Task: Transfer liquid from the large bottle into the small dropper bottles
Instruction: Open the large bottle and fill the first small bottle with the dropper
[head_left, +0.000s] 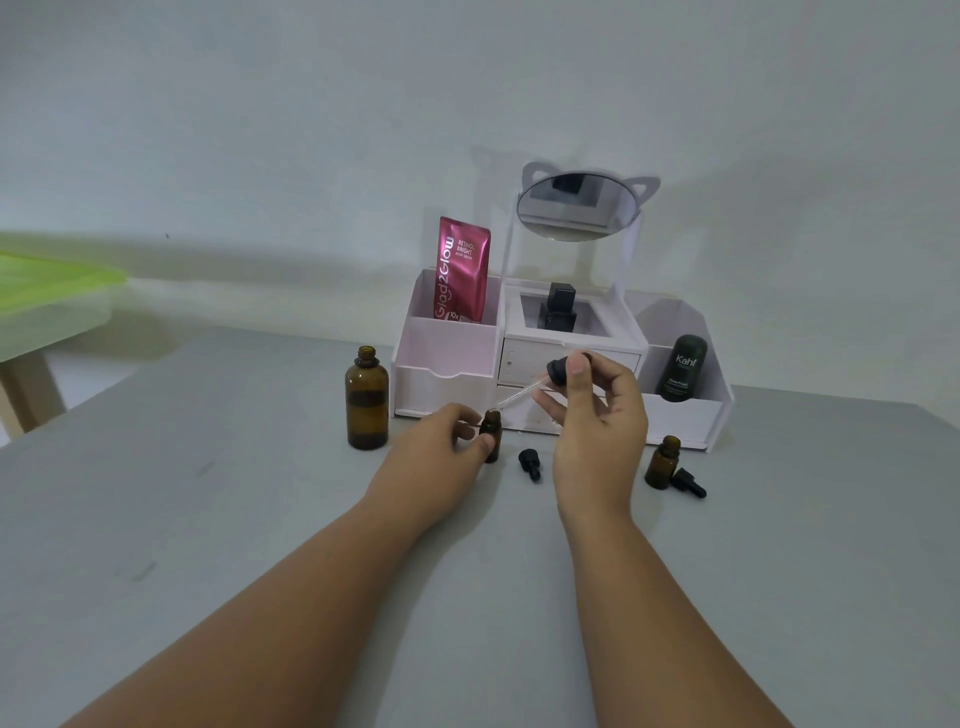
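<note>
The grey worktop (260, 519) carries a white organiser (447, 358) at the back, and just left of it stands the large bottle (367, 400), brown, upright and uncapped. The left hand (436, 447) is closed around a small dropper bottle (490, 434) standing upright on the worktop, its mouth open and facing up. The right hand (592, 415) pinches the black bulb of a dropper (540, 387) between thumb and fingers. The dropper's long axis slants down and to the left, and its glass tip sits just above and right of the small bottle's mouth, not yet inside as far as I can tell. The coming move likely means lining that tip over the mouth. A second small bottle (663, 463) stands open further right, a loose cap (688, 483) touching it, another cap (530, 463) lying between the hands.
</note>
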